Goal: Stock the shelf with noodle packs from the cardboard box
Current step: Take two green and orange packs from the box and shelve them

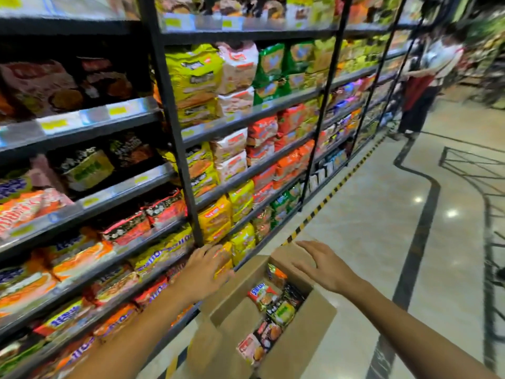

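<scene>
Supermarket shelving runs along the left of a polished aisle floor [382, 214], its dark metal tiers crowded with noodle multipacks in yellow, orange, red and green. Far down the aisle on the right another person [426, 86] stands by the same run of shelves.

Near the wearer, a cardboard box [297, 343] sits just beside the lowest tiers with its flaps raised. Noodle packs [276, 302] lie inside it in a loose row whose long axis runs from near to far, roughly in line with the shelf edge.

The right hand [319, 265] is spread flat, fingers extended, resting on the far flap [287, 254] of the box and gripping nothing. The left hand [203, 269] is likewise open, palm pressed against a yellow pack [222, 265] on the shelf [131, 294], though whether the fingers curl round that pack is hard to tell through the blur.

The packs in the box lie between the two forearms, below and nearer than both hands. The right hand looks the closer of the two, already touching the box, so a short pull back and down would probably bring it onto the topmost pack.
</scene>
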`<state>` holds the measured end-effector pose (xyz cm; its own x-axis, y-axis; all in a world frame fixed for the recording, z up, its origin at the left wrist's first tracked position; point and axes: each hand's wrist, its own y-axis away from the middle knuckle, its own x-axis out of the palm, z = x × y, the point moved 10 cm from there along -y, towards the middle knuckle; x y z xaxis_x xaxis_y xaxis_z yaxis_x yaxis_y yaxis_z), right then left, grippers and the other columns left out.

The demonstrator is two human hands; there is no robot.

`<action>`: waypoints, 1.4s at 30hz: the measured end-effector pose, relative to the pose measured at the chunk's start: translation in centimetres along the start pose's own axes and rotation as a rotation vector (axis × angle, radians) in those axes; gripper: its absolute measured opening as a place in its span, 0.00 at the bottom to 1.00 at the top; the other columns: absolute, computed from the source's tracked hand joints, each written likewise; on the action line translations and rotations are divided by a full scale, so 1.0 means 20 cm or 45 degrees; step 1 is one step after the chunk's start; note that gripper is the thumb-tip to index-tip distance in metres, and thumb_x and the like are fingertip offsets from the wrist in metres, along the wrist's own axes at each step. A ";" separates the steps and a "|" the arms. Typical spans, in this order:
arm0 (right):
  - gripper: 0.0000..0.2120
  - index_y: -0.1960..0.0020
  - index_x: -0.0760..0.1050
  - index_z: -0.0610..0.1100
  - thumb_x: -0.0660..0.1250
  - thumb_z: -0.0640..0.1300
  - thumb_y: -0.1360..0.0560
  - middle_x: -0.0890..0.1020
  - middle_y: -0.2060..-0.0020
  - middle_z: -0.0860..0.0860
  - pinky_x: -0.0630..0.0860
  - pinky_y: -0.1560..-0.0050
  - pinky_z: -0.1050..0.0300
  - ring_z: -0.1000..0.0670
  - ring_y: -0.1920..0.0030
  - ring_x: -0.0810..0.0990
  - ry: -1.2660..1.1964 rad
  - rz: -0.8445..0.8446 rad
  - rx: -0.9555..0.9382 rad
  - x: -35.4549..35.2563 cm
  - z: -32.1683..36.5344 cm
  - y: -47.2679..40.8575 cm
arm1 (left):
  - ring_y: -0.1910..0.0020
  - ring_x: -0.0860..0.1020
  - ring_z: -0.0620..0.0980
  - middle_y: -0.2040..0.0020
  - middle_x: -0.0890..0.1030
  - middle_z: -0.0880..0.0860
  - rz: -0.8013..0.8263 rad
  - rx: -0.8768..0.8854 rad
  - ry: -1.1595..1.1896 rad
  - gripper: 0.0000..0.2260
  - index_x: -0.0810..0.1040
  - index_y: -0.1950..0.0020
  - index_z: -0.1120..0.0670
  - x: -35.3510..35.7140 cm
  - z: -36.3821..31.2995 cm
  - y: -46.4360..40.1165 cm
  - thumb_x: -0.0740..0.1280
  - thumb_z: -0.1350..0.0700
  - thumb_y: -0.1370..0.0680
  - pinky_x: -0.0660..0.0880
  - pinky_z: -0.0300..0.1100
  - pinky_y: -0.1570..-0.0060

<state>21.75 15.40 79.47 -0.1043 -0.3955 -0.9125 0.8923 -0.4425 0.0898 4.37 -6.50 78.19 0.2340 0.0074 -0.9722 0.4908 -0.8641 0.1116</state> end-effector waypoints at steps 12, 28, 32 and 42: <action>0.42 0.22 0.60 0.52 0.49 0.75 0.28 0.65 0.23 0.51 0.62 0.27 0.50 0.47 0.24 0.61 0.029 0.295 0.011 0.12 -0.57 -0.34 | 0.21 0.52 0.52 0.20 0.55 0.50 0.116 -0.155 0.202 0.55 0.56 0.20 0.48 0.42 -0.23 -0.45 0.29 0.20 0.38 0.48 0.49 0.24; 0.34 0.22 0.61 0.51 0.58 0.66 0.23 0.69 0.26 0.50 0.67 0.30 0.52 0.48 0.28 0.68 -0.014 0.562 0.177 0.52 -1.01 -1.15 | 0.21 0.54 0.54 0.21 0.58 0.51 0.422 -0.366 0.521 0.30 0.54 0.20 0.48 1.07 0.14 -1.19 0.54 0.37 0.19 0.52 0.49 0.24; 0.33 0.22 0.61 0.49 0.61 0.63 0.22 0.70 0.26 0.48 0.67 0.31 0.53 0.46 0.28 0.69 -0.042 0.700 0.156 0.75 -1.12 -1.44 | 0.27 0.68 0.55 0.26 0.69 0.56 0.348 -0.547 0.624 0.43 0.66 0.24 0.55 1.28 0.28 -1.32 0.48 0.29 0.30 0.63 0.44 0.30; 0.27 0.26 0.67 0.46 0.69 0.50 0.22 0.76 0.32 0.48 0.67 0.38 0.61 0.45 0.31 0.74 -0.155 0.827 0.174 2.02 -1.78 -2.06 | 0.33 0.71 0.49 0.34 0.77 0.51 0.324 -0.842 0.855 0.35 0.70 0.31 0.38 2.68 0.58 -1.64 0.45 0.23 0.28 0.70 0.47 0.32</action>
<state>-3.50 46.29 24.61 0.3787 -0.7001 -0.6054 0.7276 -0.1791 0.6623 -8.91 16.29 19.96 0.7270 0.3218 -0.6065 0.6834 -0.4239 0.5943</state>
